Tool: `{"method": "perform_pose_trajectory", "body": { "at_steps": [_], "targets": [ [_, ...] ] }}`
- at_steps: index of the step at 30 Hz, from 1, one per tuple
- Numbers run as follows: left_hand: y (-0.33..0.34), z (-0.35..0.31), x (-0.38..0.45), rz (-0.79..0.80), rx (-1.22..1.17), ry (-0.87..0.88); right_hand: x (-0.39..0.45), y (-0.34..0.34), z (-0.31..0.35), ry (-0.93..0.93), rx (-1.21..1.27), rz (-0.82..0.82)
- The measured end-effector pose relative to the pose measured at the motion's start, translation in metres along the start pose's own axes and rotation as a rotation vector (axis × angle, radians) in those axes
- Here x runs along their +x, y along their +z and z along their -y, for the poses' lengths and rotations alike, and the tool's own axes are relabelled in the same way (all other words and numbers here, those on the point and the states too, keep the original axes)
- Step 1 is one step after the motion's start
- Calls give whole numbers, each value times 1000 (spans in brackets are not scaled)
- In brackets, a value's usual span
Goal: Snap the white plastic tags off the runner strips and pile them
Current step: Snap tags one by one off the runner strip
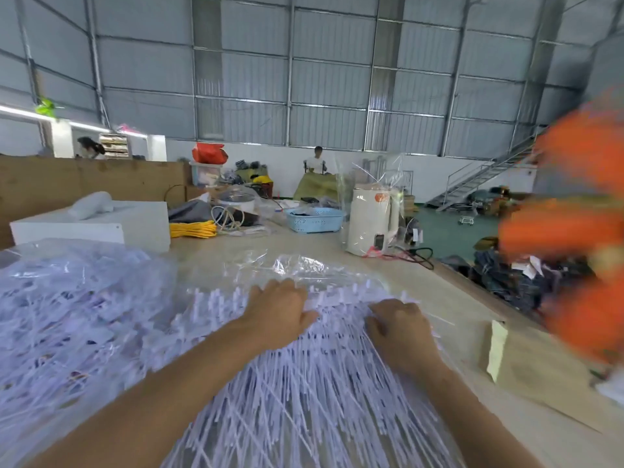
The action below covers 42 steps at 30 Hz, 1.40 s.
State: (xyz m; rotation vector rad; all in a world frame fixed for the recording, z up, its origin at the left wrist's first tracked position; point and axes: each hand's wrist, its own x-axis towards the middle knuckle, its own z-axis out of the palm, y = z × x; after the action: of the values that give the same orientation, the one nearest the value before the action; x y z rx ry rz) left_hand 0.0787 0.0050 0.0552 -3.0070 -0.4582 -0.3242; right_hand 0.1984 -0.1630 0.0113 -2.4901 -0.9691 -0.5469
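Observation:
A wide heap of white plastic runner strips [304, 393] with tags lies on the table right in front of me. My left hand [280, 307] lies palm down on the far part of the heap, fingers curled over the strip ends. My right hand [401, 327] rests on the heap's right side with its fingers bent into the strips. Whether either hand actually grips a strip is blurred. A big clear bag [67, 315] full of white plastic pieces fills the left.
The pale table [456, 298] runs on ahead. On it stand a white box [101, 224], yellow cord [192, 229], a light blue basket [315, 219] and a white kettle in plastic wrap [371, 224]. A blurred orange shape [580, 214] fills the right. A person sits far back.

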Motion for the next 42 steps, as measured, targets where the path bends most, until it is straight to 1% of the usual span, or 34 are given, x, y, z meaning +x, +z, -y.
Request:
{"method": "perform_pose_trajectory", "body": {
  "at_steps": [1, 2, 5, 7, 10, 12, 13, 14, 15, 17, 18, 20, 22, 24, 25, 27, 29, 30, 32, 34, 36, 37, 38, 40, 42],
  "targets": [
    [3, 0, 5, 40, -28, 7, -1, 3, -3, -2, 8, -15],
    [5, 0, 8, 43, -60, 6, -2, 3, -5, -3, 32, -8],
    [-2, 3, 13, -39, -52, 24, 1, -2, -7, 0, 69, 36],
    [-10, 5, 13, -87, -9, 48, 3, -9, -5, 51, 81, 25],
    [-27, 10, 11, -182, -70, 128, 11, -20, -5, 110, 239, -155],
    [-37, 14, 9, -168, -162, 164, 20, -32, -6, 134, 364, -224],
    [-41, 16, 8, -140, -193, 176, 25, -37, -6, 161, 403, -210],
    [-45, 18, 7, -103, -208, 184, 28, -42, -7, 192, 440, -159],
    [-47, 19, 5, -65, -222, 188, 30, -45, -5, 228, 508, -83],
    [-50, 23, 2, -26, -287, 182, 32, -49, -2, 328, 782, 72],
    [-51, 24, 1, -27, -328, 173, 33, -50, 0, 390, 916, 123],
    [-54, 27, 1, -41, -350, 170, 32, -56, 3, 502, 1098, 135],
    [-62, 27, -1, -43, -325, 175, 35, -65, 1, 570, 1252, 130],
    [-76, 25, -3, -81, -339, 184, 38, -80, -3, 582, 1463, 155],
    [-86, 24, -4, -125, -363, 190, 41, -90, -5, 580, 1574, 153],
    [-109, 23, -4, -241, -431, 204, 47, -115, -3, 522, 1697, 134],
    [-130, 23, -4, -304, -543, 222, 47, -138, 1, 419, 1748, 113],
    [-135, 24, -3, -300, -586, 223, 44, -145, 4, 381, 1735, 110],
    [-132, 27, -5, -208, -562, 201, 30, -145, 6, 378, 1595, 130],
    [-109, 27, -9, -28, -407, 190, 12, -124, 8, 451, 1436, 236],
    [-76, 25, -15, 159, -203, 158, -5, -89, 6, 547, 1370, 340],
    [-60, 23, -16, 214, -106, 115, -12, -74, 5, 578, 1354, 381],
    [-48, 19, -16, 234, -28, 66, -16, -62, 3, 595, 1344, 420],
    [-32, 5, -14, 173, 56, 18, -15, -49, 0, 618, 1360, 449],
    [-26, -14, -10, 59, 43, 52, -5, -47, -2, 618, 1364, 409]
  ]
}}
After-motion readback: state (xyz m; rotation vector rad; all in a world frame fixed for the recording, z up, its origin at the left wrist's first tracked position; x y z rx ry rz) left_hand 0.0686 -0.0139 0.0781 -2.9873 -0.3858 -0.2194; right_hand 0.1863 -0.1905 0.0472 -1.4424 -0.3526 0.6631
